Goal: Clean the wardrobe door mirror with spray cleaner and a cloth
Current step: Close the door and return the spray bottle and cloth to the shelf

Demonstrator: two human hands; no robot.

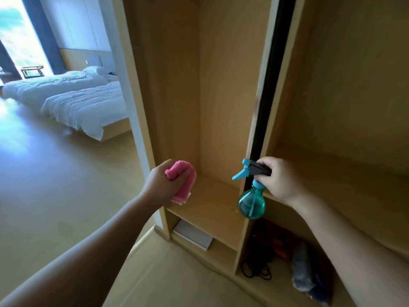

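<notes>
I face an open light-wood wardrobe (217,85) with a dark door edge (269,85) running up its middle, and white beds (84,103) stand on the wooden floor (55,173) to my left. My left hand (164,185), raised before the left compartment's shelf (212,200), has its fingers curled round a bunched pink cloth (187,185). My right hand (278,178) grips the teal spray bottle (251,202) by its head, nozzle pointing left.

Cloth (190,185) left of spray bottle (251,203) (bundle (303,270), perhaps fabric, below).
</notes>
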